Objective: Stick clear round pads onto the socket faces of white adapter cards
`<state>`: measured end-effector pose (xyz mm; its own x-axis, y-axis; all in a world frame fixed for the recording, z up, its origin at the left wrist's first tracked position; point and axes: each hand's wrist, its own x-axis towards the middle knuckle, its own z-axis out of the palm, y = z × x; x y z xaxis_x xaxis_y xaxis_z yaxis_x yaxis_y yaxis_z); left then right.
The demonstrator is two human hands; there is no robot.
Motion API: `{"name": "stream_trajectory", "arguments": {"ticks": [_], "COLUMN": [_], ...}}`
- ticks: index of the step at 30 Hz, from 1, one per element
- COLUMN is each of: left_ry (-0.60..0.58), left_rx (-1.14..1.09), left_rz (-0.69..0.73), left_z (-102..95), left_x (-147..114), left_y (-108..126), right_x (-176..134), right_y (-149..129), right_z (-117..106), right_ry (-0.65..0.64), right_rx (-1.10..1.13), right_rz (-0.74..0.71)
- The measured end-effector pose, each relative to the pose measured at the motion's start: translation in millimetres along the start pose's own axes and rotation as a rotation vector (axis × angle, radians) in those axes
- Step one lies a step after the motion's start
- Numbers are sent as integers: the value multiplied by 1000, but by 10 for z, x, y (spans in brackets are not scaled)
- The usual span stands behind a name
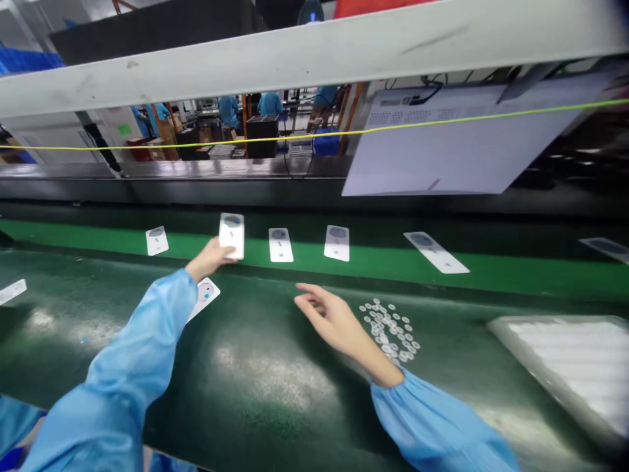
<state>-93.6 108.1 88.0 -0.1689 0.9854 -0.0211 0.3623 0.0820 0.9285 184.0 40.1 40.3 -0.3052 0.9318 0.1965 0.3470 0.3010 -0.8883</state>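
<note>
**Left hand [209,259] pinches a white card [232,231] at the green belt [373,252]**

I can read no wording anywhere on my feed. The card in the left hand carries a dark round mark near its top and smaller print below, too fine for me to make out; the cards [280,246] lying along the belt bear similar marks. The white panel [437,154] hanging above shows small vent-like dots and a short reddish stroke low down.

One card [207,293] on the green tabletop [275,373] is partly covered by my left sleeve [142,334]. Another at far left [12,292] and one at far right [609,248] run off the edges of my view, as does the pale tray [543,367]. I can't tell whether the held card touches the belt; thumb and fingers grip it by its lower edge, near the right corner.

The right hand [331,321] hovers at the middle, thumb and forefinger slightly parted, its other fingers curled and partly hidden. Just beside its wrist lies a scatter of small clear rings [388,331], some overlapping.

My widest working room is the stretch of tabletop between the two forearms. Beyond the belt, a dark ledge [236,196] bounds my reach, and a yellow cord [314,136] spans the view above it.
</note>
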Motion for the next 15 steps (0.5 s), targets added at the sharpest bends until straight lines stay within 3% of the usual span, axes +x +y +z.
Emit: {"name": "stream_trajectory", "arguments": {"ticks": [3,5,6,10,15], "left_ry": [-257,-478,-498,-284,-212], "left_rx": [-117,-307,-349,-550,-817], "left_rz": [41,24,-2,-75,-291], "left_z": [424,604,656,723,761], "left_x": [-687,-1097,-1241,-1379,-1241], "left_y": [-177,-318,-375,-476,-464], "right_x": [-171,-309,-384,-637,-720], "right_y": [-90,-72,-51,14,-27], "right_z": [208,328,378,511,619], "right_ry": [-121,-187,-225,-361,-344], "right_rx": [243,378,427,470,316], "right_rz": [108,156,176,213,175]}}
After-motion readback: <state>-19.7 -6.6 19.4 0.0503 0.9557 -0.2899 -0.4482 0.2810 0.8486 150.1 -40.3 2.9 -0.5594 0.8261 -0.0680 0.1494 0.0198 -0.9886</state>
